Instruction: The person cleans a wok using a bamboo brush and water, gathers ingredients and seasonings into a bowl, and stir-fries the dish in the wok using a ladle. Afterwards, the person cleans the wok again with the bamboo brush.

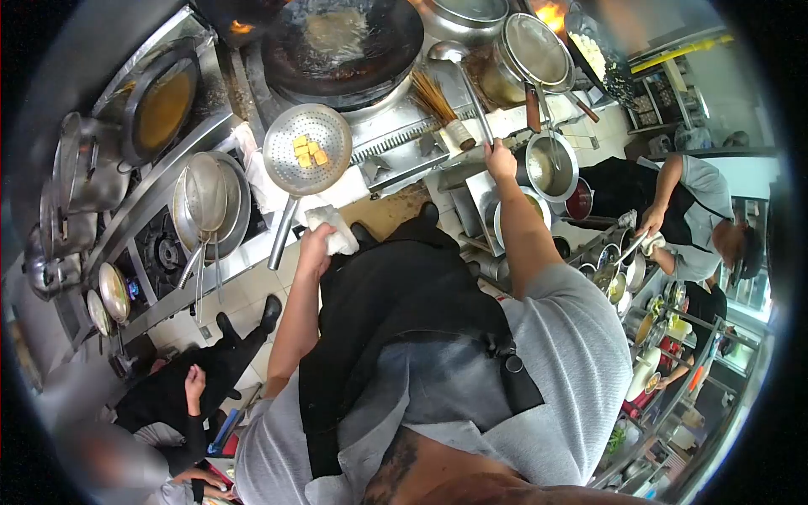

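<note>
My left hand (315, 249) is closed around a folded white cloth (335, 231) in front of the stove edge. My right hand (502, 160) grips the end of a long-handled ladle (476, 97); its bowl lies at the back, just right of the wok. The big dark wok (282, 52) holds liquid. Nearest my left hand is a perforated skimmer (324, 172) with several yellow cubes (305, 145) on it. It sits at the stove's front edge, its handle pointing down beside the cloth. Between skimmer and ladle lies a bamboo wok brush (438, 103).
Flames (551, 15) burn at the back right, beside a pan of pale food (589, 55). A mesh strainer (537, 49) rests on a pot there. Left are more strainers (206, 192) and a pan of brown liquid (164, 108). Co-workers stand right (703, 194) and lower left (181, 396).
</note>
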Available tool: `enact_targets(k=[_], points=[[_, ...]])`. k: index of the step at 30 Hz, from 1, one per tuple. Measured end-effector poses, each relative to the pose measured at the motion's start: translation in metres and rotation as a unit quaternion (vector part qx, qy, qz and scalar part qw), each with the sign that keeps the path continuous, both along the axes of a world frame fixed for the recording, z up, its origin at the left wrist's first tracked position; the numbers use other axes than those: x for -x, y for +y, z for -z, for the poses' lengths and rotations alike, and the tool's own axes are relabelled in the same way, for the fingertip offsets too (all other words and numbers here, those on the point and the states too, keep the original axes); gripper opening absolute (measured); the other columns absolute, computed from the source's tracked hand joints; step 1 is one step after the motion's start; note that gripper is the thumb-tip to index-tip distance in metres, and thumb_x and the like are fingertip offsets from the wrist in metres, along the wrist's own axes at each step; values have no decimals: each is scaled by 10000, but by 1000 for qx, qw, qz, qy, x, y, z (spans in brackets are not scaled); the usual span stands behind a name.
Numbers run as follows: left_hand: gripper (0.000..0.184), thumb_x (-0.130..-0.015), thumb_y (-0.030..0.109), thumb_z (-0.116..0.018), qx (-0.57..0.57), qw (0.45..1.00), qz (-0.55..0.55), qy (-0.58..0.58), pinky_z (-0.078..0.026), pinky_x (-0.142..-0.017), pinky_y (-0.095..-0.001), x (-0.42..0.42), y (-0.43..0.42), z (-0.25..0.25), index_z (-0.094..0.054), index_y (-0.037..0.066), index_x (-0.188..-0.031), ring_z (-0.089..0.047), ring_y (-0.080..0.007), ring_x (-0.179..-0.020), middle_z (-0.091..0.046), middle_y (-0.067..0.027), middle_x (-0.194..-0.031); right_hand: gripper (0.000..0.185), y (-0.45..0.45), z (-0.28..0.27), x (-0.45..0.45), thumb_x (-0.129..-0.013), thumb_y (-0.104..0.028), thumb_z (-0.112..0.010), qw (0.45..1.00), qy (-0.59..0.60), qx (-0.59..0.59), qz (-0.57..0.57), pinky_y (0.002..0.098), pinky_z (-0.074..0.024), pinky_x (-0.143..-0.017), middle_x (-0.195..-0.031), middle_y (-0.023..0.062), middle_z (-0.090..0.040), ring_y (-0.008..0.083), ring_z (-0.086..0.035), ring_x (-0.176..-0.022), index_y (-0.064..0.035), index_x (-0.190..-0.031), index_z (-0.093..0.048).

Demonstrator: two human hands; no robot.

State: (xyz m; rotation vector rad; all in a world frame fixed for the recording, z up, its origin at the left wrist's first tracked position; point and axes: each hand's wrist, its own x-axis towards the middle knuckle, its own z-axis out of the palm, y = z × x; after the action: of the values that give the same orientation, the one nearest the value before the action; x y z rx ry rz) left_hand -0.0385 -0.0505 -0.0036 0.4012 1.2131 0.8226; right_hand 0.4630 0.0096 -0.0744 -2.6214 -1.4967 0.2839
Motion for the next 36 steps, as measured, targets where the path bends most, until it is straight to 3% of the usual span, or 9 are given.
enact_targets(k=[4, 12, 16, 18, 23, 27, 30, 32, 36], points=[[298, -824, 50, -579, -5, 996, -35, -86, -547, -768, -382, -4, 19, 2, -574, -28, -1112, -658, -240, -856, -642, -102, -968, 491, 43, -22, 34, -993, -461, -427, 993, -93, -75, -7, 490, -488, -915, -1119, 244, -606, 407, -585, -1069, -26, -1132, -608], [343, -888, 240, -621, 10, 981, -57, -183, -520, -891, -421, -69, 102, -22, -560, 47, -1165, -652, -261, -961, -654, -112, -1056, 599, 82, -65, 88, -851, -450, -648, 984, 159, 67, -33, 436, -491, -935, -1136, 284, -644, 389, -618, -1101, 30, -1206, -594], [390, -942, 272, -591, -14, 979, -65, -193, -536, -897, -403, -111, 158, -36, -522, 0, -1213, -652, -260, -994, -638, -134, -1100, 727, 47, -137, 88, -810, -344, -753, 906, 376, -182, 71, 405, -530, -820, -1082, 219, -683, 362, -684, -933, -8, -1397, -486], [400, -952, 294, -583, -4, 980, -72, -185, -535, -902, -398, -135, 187, -36, -520, -5, -1211, -652, -265, -1000, -639, -140, -1110, 690, 80, -192, 77, -806, -281, -764, 893, 134, -385, -192, 417, -539, -787, -1058, 190, -688, 349, -691, -872, -100, -1416, -497], [298, -930, 254, -567, 51, 961, -164, -218, -569, -793, -468, -190, 263, 10, -567, -6, -1074, -678, -328, -854, -659, -174, -1013, 590, 207, -285, 102, -724, -308, -778, 955, -47, -84, -280, 457, -549, -808, -1043, 151, -699, 346, -675, -950, -285, -1291, -618], [474, -857, 255, -610, 13, 964, -263, -24, -489, -815, -481, -212, 274, 61, -594, -115, -1152, -611, -276, -963, -633, -186, -1106, 453, 332, -201, 196, -690, -307, -742, 763, -86, 234, -596, 435, -550, -852, -989, 155, -719, 312, -688, -967, -170, -1122, -714], [485, -857, 279, -613, 54, 966, -251, 4, -468, -859, -515, -211, 266, 23, -593, -116, -1139, -592, -306, -1024, -624, -205, -1117, 370, 383, -185, 258, -753, -306, -664, 856, 152, 162, -467, 451, -546, -868, -988, 176, -715, 343, -681, -969, -106, -1059, -727], [450, -856, 265, -614, 70, 960, -273, -8, -469, -849, -496, -213, 268, 47, -596, -109, -1105, -594, -312, -1000, -628, -215, -1068, 358, 410, -130, 285, -774, -301, -647, 920, 132, -86, -359, 456, -545, -876, -1058, 172, -704, 349, -671, -1006, -83, -1048, -723], [397, -847, 236, -605, 25, 953, -299, -43, -488, -775, -445, -221, 257, 14, -605, -117, -1029, -623, -285, -867, -644, -186, -962, 419, 366, -164, 268, -808, -348, -658, 803, 26, 131, -581, 436, -512, -960, -1227, 174, -644, 362, -615, -1135, -120, -1158, -696]])
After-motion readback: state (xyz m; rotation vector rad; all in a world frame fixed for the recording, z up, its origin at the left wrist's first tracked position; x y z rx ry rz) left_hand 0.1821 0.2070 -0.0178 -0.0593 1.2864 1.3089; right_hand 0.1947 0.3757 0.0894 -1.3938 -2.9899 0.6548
